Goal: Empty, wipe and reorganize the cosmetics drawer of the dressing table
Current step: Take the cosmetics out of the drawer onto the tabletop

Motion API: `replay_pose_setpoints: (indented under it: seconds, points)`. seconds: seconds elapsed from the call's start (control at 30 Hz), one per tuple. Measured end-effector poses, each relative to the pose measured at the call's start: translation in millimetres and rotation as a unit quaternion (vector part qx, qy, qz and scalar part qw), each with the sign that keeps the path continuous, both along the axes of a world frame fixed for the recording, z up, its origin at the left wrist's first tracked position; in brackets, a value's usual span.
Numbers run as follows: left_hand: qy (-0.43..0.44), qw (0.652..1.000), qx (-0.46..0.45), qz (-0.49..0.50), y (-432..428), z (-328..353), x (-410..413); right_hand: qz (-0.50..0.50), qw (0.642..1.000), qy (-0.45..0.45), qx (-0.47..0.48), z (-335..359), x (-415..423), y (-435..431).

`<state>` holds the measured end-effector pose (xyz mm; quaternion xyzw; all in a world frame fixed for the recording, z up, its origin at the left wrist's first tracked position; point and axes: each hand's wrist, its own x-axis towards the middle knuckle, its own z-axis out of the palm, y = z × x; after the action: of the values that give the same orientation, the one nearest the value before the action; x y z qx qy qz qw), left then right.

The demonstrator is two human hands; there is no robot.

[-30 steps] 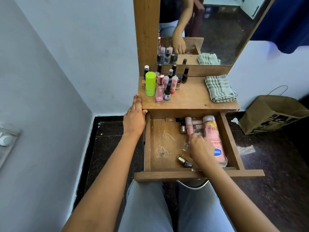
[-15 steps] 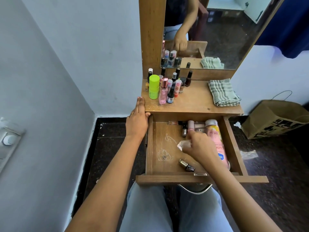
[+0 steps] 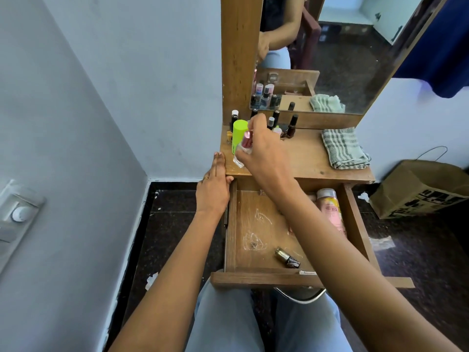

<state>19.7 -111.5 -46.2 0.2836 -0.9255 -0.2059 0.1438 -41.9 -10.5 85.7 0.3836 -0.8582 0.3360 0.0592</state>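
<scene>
Head view: L hand (image 3: 212,191) lies flat, fingers straight, on the counter (image 3: 304,158) edge. R hand (image 3: 264,153) pinches a small clear thing (image 3: 238,161), maybe a bottle, by the green tube (image 3: 239,133). Drawer (image 3: 253,279) is open; pink bottle (image 3: 330,212) & little bottle (image 3: 287,257) lie inside.

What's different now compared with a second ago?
The right hand took a small clear item from the drawer and carried it up to the tabletop, beside the green bottle. The left hand stays on the table's left edge; the pink bottle and the small dark-capped bottle remain in the drawer.
</scene>
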Motion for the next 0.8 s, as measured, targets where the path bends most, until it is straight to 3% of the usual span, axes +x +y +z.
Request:
replay_pose_setpoints:
  seconds: [0.43, 0.8]
  points:
    - [-0.006, 1.0, 0.0, -0.003, -0.9, -2.5, -0.1, -0.127, 0.986, 0.065, 0.085, -33.4, -3.5, -35.5]
    - [-0.008, 1.0, -0.005, 0.002, -0.6, -2.9, -0.3, -0.144, 0.981, 0.07, 0.106, -31.8, -0.6, -39.3]
